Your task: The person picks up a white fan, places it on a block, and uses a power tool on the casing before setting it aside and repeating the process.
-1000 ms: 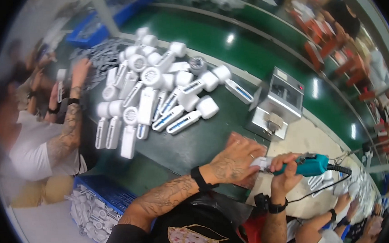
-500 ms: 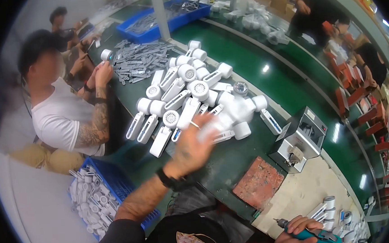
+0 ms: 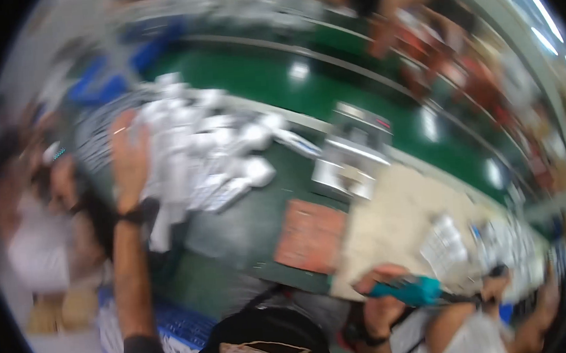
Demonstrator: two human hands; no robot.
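My left hand (image 3: 130, 148) rests at the left side of a heap of white handheld fans (image 3: 208, 142), fingers stretched out and a ring on one of them. Motion blurs it, but nothing shows in its grasp. Beside that hand lies a pile of thin grey strips (image 3: 93, 134). My right hand (image 3: 378, 304) is closed round a teal power screwdriver (image 3: 406, 291) above the near edge of the beige mat (image 3: 391, 228). The screwdriver's tip is not clear in the blur.
A silver metal box device (image 3: 353, 148) stands right of the heap, behind a reddish square board (image 3: 310, 235). More white parts (image 3: 508, 246) lie at the right. A co-worker (image 3: 44, 239) sits at the left, and another person's arm (image 3: 535, 316) shows at lower right. A green conveyor (image 3: 255, 67) runs behind.
The view has swung to the right. My left hand has gone from the heap's near edge to its left side, and the fans have been shifted. The screwdriver stays in my right hand.
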